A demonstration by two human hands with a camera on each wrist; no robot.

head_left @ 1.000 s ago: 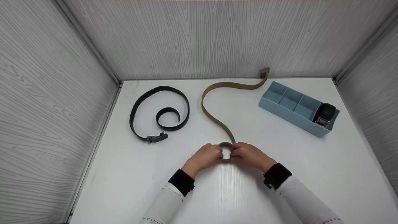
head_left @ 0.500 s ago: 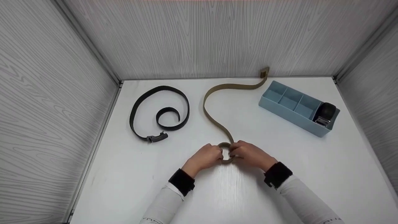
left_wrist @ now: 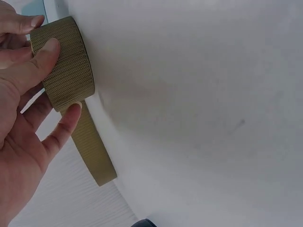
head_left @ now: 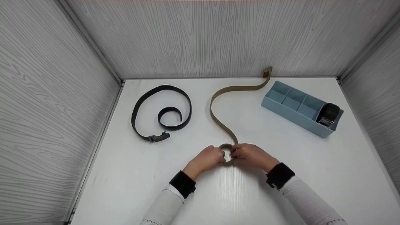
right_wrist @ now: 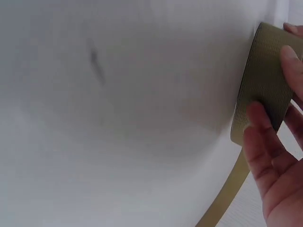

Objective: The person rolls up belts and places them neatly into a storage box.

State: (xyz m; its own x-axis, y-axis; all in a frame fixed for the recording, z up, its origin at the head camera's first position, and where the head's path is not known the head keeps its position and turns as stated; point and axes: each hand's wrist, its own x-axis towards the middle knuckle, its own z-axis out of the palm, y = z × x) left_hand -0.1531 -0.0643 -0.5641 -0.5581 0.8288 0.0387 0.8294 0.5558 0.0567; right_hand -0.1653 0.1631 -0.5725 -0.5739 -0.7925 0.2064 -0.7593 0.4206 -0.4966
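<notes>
An olive-tan webbing belt (head_left: 240,88) stands on edge in an S-curve, its near end wound into a small round coil. My left hand (head_left: 206,160) holds the coil's left side; in the left wrist view, the thumb presses the webbing (left_wrist: 71,66) from outside. On the right side of the coil, my right hand (head_left: 254,156) grips the band with thumb and fingers, near where the loose length leaves it. The right wrist view shows fingertips against the ribbed webbing (right_wrist: 265,71). The belt's square buckle (head_left: 267,72) lies at the back wall. Some fingers are hidden.
A black belt (head_left: 165,87) with a dark buckle (head_left: 159,137) lies loosely spiralled at the left. At the right is a blue divided box (head_left: 293,115), a rolled black belt (head_left: 329,112) in its end compartment. Wood-grain walls border the white table (head_left: 125,187).
The loose length of the tan belt has shifted right, its bend now farther from the black belt. Both hands stay almost in place while the right fingers shift slightly on the coil.
</notes>
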